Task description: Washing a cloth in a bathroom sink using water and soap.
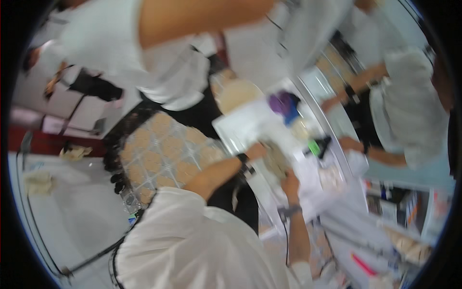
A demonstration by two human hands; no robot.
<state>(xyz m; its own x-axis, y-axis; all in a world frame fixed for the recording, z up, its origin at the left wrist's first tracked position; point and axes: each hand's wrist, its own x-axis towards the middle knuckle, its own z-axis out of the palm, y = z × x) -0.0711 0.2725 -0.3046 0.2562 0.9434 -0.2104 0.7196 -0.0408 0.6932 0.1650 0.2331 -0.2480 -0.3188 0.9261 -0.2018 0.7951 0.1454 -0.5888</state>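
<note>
A limp grey-beige piece of cloth (pixel 275 161) is stretched between my two hands over the white table (pixel 250 123). My left hand (pixel 256 151) is closed on its upper left edge. At the cloth's lower right corner, my right hand (pixel 290 184) is closed in a pinch. Motion blur hides the separate fingers. Both wrists carry dark bands, and a cable hangs from the right one.
Beyond the cloth lie a purple-and-blue bundle (pixel 285 106), a green-and-black item (pixel 315 147) and a cream item (pixel 329 178). A round beige stool top (pixel 239 96) stands behind the table. One person's arm (pixel 202 19) crosses above; another person (pixel 414 101), perhaps a reflection, is at right.
</note>
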